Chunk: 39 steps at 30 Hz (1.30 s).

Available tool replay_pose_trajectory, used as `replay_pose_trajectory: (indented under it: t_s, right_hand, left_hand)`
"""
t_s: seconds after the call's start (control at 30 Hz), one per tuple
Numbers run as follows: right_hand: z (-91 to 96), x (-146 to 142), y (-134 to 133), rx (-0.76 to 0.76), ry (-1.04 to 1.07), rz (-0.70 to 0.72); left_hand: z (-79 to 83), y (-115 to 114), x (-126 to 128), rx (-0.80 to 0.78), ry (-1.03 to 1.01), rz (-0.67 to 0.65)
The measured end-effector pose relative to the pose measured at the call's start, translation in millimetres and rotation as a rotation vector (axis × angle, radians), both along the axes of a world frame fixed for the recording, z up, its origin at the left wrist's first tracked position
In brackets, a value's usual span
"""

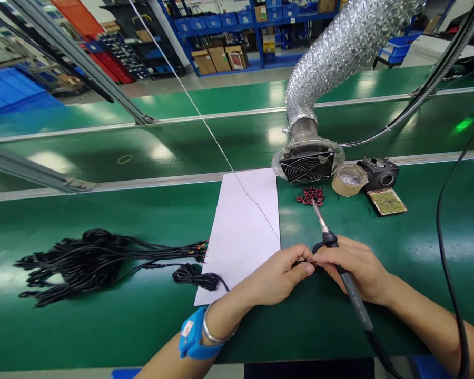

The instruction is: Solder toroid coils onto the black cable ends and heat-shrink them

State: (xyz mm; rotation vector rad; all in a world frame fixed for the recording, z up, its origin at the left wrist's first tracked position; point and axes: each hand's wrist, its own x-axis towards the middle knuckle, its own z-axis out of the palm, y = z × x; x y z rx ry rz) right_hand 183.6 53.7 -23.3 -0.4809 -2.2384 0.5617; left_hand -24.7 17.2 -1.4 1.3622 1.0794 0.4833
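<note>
My right hand point(357, 268) is closed round a black soldering iron point(332, 239), its metal tip pointing away toward a small heap of red and black parts point(310, 196). My left hand point(282, 273) pinches a thin wire end point(306, 261) between thumb and fingers, touching the right hand's fingertips. A black cable point(197, 277) runs from the left hand's side across a white sheet point(245, 231). A thin solder wire point(221, 152) hangs down from above onto the sheet. My left wrist wears a blue strap and a metal bangle.
A bundle of black cables point(90, 260) lies on the green bench point(102, 326) at left. A fume extractor fan point(307, 164) on a silver duct stands behind, beside a tape roll point(349, 179), an iron stand point(379, 173) and a sponge tray point(387, 202). Conveyor belts run behind.
</note>
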Motion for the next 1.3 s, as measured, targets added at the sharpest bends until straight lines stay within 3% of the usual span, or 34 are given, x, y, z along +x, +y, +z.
replay_pose_trajectory:
  t_s: [0.13, 0.37, 0.6, 0.73, 0.9, 1.3]
  right_hand:
    - [-3.2, 2.0, 0.7, 0.035, -0.030, 0.028]
    - [-8.6, -2.9, -0.7, 0.037, -0.013, -0.077]
    - [18.9, 13.0, -6.6, -0.030, 0.047, -0.164]
    - [30.3, 32.3, -22.8, -0.085, 0.119, -0.266]
    - [24.5, 43.6, -37.0, -0.257, 0.178, -0.368]
    - [22.8, 29.1, -34.8, -0.208, 0.142, -0.330]
  left_hand:
    - [-3.6, 0.1, 2.0, -0.100, -0.031, 0.045]
    - [-10.9, -0.6, 6.6, -0.060, -0.039, 0.139]
    - [-21.3, 2.6, 8.4, -0.079, 0.016, 0.238]
    - [-23.5, 1.7, 9.6, -0.098, 0.051, 0.238]
    - [-18.1, -0.5, 12.5, -0.096, 0.083, 0.233]
    - [-14.7, -0.8, 13.0, -0.077, 0.074, 0.213]
